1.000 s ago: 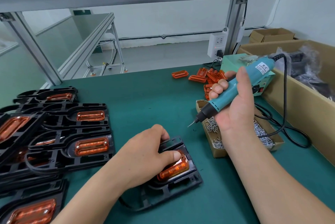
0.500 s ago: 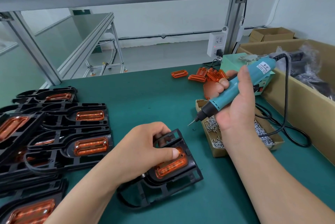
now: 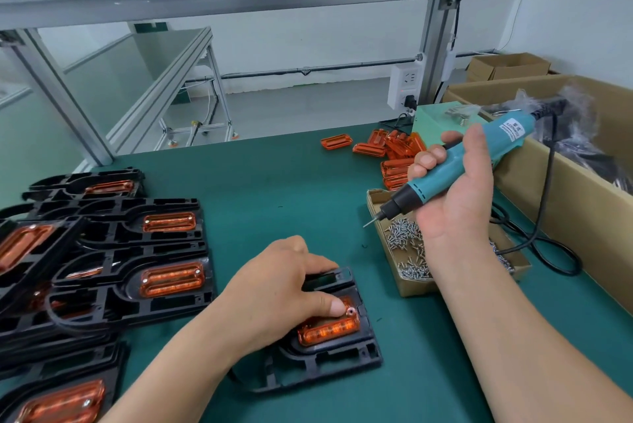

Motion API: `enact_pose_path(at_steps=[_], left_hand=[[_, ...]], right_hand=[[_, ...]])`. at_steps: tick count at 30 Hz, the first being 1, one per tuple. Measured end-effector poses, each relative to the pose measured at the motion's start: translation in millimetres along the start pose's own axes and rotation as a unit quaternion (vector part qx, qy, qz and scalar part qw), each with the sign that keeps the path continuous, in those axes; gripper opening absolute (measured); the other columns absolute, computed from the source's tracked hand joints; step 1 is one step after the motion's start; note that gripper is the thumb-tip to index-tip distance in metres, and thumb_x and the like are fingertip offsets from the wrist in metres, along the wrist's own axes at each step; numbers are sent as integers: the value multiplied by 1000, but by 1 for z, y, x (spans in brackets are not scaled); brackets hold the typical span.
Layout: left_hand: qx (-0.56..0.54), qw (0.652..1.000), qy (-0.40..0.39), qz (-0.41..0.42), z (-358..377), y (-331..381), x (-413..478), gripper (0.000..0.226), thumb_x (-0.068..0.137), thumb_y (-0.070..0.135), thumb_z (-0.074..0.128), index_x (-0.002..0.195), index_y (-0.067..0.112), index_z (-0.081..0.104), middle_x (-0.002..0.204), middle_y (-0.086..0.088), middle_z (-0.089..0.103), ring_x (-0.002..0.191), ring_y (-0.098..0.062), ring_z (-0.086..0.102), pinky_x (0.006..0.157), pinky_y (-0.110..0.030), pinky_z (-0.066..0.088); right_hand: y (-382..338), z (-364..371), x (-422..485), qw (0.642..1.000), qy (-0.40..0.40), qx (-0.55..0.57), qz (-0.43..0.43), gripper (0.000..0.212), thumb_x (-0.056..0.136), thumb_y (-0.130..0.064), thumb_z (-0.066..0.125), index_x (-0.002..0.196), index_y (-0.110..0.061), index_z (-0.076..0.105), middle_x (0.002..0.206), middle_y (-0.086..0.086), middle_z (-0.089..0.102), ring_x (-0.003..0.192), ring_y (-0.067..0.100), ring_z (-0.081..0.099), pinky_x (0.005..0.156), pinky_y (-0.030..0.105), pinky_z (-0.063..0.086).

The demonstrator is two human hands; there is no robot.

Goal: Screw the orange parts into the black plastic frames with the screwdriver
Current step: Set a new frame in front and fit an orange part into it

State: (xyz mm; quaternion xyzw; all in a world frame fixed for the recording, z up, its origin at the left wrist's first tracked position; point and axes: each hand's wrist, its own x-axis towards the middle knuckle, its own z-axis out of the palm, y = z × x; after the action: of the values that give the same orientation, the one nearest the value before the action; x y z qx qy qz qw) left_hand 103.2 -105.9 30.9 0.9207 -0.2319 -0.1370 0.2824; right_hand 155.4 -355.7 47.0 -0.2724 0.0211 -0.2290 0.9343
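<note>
Orange on black, from the head view, the only one given. Holding down with the left hand [image 3: 274,289] a flat black plastic frame [image 3: 342,362] lying on the green bench mat [image 3: 274,183] near the front edge, fingers bent over its far end, thumb pressed on the translucent ribbed orange part [image 3: 329,332] seated in its recess. Just beside the thumb tip, noting a small round fixing point [image 3: 351,311] at the part's right-hand corner: screw head or bare hole, cannot tell. Cannot see the opposite corner either, hidden under the hand.

Gripping in the right hand [image 3: 455,210], fingers wrapped round the barrel, a corded teal electric screwdriver [image 3: 455,166]. Raised above a shallow open cardboard tray of loose silver screws [image 3: 411,285], bit angled down and to the left, well apart from the frame, touching nothing.

Further left on the mat, counting a heap of overlapping black frames [image 3: 113,285] with orange parts and silver screw heads showing in them: judged finished, several at least. At the far side, seeing a loose pile of bare orange parts [image 3: 394,148], unfitted, so judged plenty left.

Placing the run somewhere mid-way, and the frame in hand at the fastening step, not yet done
</note>
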Motion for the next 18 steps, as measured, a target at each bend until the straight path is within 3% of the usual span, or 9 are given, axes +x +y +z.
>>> enact_pose_path(at_steps=[4, 7, 11, 13, 18], left_hand=[[16, 999, -21, 25, 2, 0, -1, 48, 74, 73, 75, 114, 85, 49, 102, 24, 43, 99, 4, 49, 83, -28, 50], [54, 998, -8, 31, 4, -4, 0, 70, 76, 76, 72, 140, 61, 49, 105, 28, 42, 106, 7, 45, 92, -26, 48], [73, 997, -10, 36, 2, -6, -2, 78, 76, 91, 54, 144, 54, 49, 104, 26, 48, 111, 7, 45, 95, -27, 48], [73, 996, 21, 39, 1, -4, 0, 70, 82, 87, 50, 141, 49, 56, 104, 25, 53, 110, 7, 48, 95, -28, 49], [56, 986, 132, 89, 0, 23, 18, 24, 99, 44, 65, 122, 39, 71, 100, 26, 64, 105, 3, 52, 93, -27, 47]], right_hand=[[-7, -7, 7, 1000, 10, 16, -22, 29, 102, -43, 69, 97, -15, 60, 75, -2, 51, 64, 12, 53, 60, 25, 49], [-12, -12, 12, 999, 24, 25, -33, 31, 100, -43, 71, 98, -14, 60, 76, -1, 52, 65, 12, 54, 61, 26, 49], [-15, -15, 16, 998, 46, 37, -35, 30, 100, -43, 72, 98, -15, 59, 75, -2, 52, 64, 12, 54, 62, 26, 49], [-17, -16, 18, 997, 50, 41, -39, 29, 100, -42, 71, 97, -16, 59, 75, -2, 52, 64, 12, 54, 62, 26, 48], [-24, -17, 21, 996, 53, 48, -55, 29, 102, -41, 69, 97, -15, 59, 74, -2, 52, 62, 13, 54, 59, 25, 49]])
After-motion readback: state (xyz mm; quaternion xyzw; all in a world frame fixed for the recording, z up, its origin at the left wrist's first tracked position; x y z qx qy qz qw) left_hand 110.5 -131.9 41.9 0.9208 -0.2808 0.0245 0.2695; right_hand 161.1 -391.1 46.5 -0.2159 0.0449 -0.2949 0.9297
